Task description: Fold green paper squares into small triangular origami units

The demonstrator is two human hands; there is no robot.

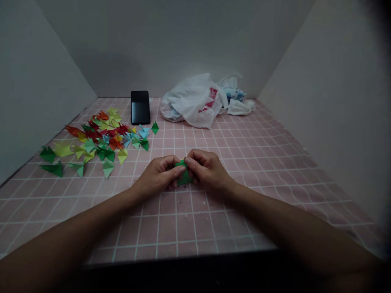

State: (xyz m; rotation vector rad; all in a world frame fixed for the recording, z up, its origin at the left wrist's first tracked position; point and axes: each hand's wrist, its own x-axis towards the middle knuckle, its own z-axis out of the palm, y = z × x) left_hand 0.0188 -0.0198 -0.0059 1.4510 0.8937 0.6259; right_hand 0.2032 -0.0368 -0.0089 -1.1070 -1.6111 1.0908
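A small piece of folded green paper (184,177) is held between my two hands, above the middle of the table near its front edge. My left hand (165,171) pinches its left side, with the thumb lying over the front. On the other side, my right hand (205,169) grips the upper right edge between thumb and bent forefinger. The fingers behind the paper are partly hidden. To the left lies a spread of folded paper figures (105,153) in green, yellow, red, orange and light blue, apart from both hands.
A black phone (140,107) lies at the back, beside the paper figures. Right of it sit a crumpled white plastic bag (192,99) with red print and a white and blue package (235,94). A pink checked cloth (259,162) covers the table, and pale walls enclose three sides.
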